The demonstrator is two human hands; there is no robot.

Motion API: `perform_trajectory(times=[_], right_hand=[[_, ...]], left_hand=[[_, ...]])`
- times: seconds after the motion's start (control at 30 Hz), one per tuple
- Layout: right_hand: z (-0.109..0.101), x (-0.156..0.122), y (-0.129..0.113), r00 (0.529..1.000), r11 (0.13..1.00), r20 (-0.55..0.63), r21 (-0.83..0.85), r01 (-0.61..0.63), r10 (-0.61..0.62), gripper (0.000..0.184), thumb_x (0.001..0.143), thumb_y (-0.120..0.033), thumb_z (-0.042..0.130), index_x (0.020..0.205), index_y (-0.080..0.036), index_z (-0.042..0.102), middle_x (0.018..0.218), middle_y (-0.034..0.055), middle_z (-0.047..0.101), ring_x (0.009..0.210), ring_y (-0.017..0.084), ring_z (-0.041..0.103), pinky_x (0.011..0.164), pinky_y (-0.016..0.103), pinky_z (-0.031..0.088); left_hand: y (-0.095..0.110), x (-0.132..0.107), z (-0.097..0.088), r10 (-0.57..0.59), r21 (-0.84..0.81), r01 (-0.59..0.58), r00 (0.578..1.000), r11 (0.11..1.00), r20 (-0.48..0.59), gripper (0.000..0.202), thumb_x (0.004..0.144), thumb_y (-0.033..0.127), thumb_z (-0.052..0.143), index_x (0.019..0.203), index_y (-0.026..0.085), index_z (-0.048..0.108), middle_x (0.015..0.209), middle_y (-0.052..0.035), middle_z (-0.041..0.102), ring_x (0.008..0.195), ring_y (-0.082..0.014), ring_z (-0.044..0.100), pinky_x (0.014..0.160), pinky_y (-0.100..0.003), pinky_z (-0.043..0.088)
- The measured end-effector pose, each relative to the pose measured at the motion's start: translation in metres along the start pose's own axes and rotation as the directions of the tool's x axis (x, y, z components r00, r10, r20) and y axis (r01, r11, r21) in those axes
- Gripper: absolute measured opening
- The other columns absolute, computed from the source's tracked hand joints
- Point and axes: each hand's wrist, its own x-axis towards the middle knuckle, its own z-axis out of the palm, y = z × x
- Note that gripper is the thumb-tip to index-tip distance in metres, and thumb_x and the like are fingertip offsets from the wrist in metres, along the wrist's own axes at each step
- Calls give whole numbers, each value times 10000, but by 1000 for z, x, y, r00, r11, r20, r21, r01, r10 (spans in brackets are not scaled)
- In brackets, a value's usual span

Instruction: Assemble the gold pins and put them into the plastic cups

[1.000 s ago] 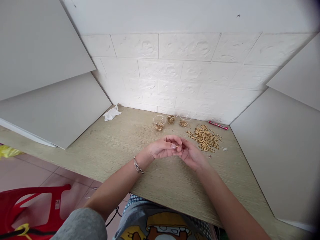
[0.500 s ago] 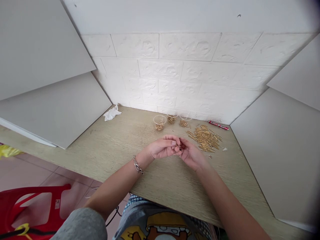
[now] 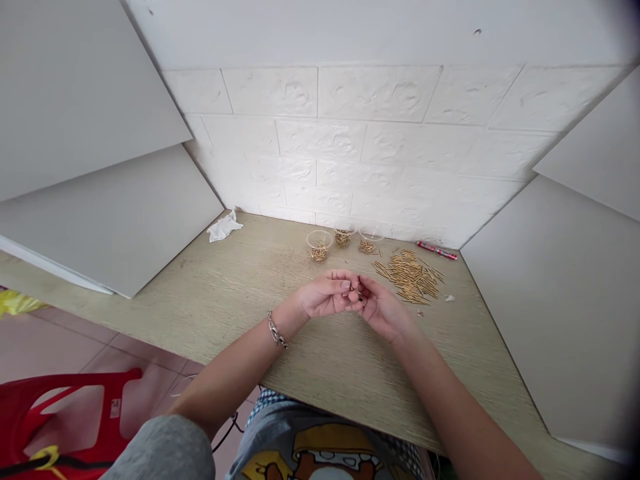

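Brass-coloured pin (image 3: 359, 291), half hidden, was pinched between fingertips of left hand (image 3: 326, 296) and right hand (image 3: 384, 309) above the middle of the desk (image 3: 225, 293); three clear cups (image 3: 343, 237) at the back edge held a little each, the loose pile (image 3: 410, 276) toward the back right corner lay large.

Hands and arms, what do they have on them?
Both forearms are bare, with no gloves or long sleeves. The left hand has a silver chain-link bracelet on its wrist; the right hand shows no jewellery. A grey sleeve seems to start at the left upper arm.
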Motion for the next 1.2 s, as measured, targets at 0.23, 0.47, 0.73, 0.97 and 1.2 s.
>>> perform_trajectory(times=[0.23,0.47,0.73,0.97,1.2], right_hand=[[0,0,1,1000,1000,6,-14,1,-1,98,694,-264,650,750,-192,615,673,5,610,602,117,550,505,223,451],[-2,2,2,1000,999,3,-36,23,-22,127,676,-285,666,748,-192,616,675,14,611,590,123,541,478,229,448],[-1,2,3,996,996,11,-13,92,-92,220,644,-368,699,668,-194,566,583,-37,531,496,79,466,475,226,425],[2,-4,-9,962,961,29,-39,274,-273,227,626,-332,721,639,-194,541,572,-47,514,508,60,466,447,184,403],[7,-11,-19,926,921,35,-97,377,-376,180,567,-252,751,697,-199,639,680,-2,620,589,84,538,528,214,456]], left_hand=[[-1,2,-1,-1,9,1,1000,1000,-7,320,533,305,771,604,114,524,511,12,576,468,-59,516,652,-250,485],[-2,3,-1,10,25,-9,1000,1000,-26,359,518,337,773,589,113,502,517,3,573,488,-70,523,632,-244,469],[-2,3,-1,-1,29,1,1000,1000,-28,328,538,330,763,604,119,521,494,33,512,507,-70,513,635,-243,455],[0,8,-3,-13,49,21,989,999,-148,175,629,183,712,736,110,594,637,1,586,607,-73,553,667,-232,444],[-4,14,-9,-12,58,26,973,998,-232,147,698,143,645,837,103,622,724,-14,619,622,-42,545,676,-195,427]])
